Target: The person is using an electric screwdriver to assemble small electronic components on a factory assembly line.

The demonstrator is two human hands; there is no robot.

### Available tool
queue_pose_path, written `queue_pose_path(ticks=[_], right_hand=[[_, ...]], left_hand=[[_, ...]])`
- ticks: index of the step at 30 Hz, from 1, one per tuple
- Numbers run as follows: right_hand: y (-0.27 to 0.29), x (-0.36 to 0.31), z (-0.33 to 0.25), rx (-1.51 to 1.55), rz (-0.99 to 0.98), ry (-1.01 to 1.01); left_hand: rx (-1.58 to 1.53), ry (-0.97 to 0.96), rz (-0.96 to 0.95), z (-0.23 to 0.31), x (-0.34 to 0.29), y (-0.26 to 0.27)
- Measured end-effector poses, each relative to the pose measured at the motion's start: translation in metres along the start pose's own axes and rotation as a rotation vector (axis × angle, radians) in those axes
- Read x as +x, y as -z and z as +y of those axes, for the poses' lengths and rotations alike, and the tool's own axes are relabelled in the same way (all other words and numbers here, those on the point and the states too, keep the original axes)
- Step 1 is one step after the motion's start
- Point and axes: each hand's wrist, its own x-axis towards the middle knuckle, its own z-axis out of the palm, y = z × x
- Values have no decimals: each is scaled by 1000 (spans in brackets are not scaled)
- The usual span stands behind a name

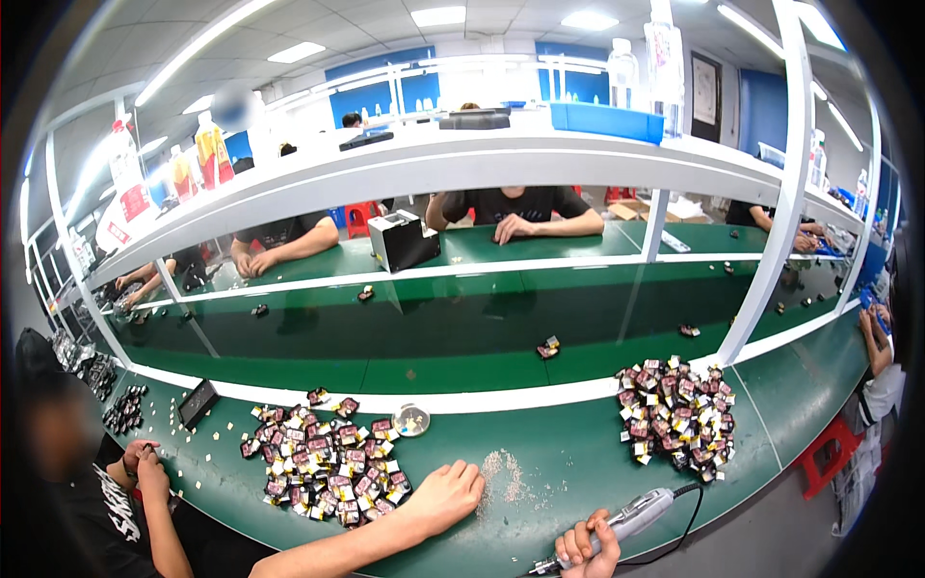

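Green bench holds two heaps of small parts [328,462] and [676,416], seemingly unfinished work, while the left hand [445,493] rests loosely curled beside one and the right hand [590,549] grips a rotary tool [631,515].

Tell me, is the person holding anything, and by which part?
Yes. The right hand is closed around the lower body of a grey pen-shaped corded rotary tool, near its tip end. The left hand holds nothing; it rests beside the left pile of small parts.

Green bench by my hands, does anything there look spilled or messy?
Yes. A patch of pale gritty debris lies loose on the green bench, between the left hand and the right hand gripping the grey rotary tool.
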Motion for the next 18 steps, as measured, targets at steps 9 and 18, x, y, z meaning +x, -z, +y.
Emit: queue_pose_path(ticks=[9,18], right_hand=[[1,8,0,-2,-13,12],[12,0,-3,21,13,-35]], left_hand=[[-9,-56,24,-13,15,-8],[-210,91,172,-10,11,5]])
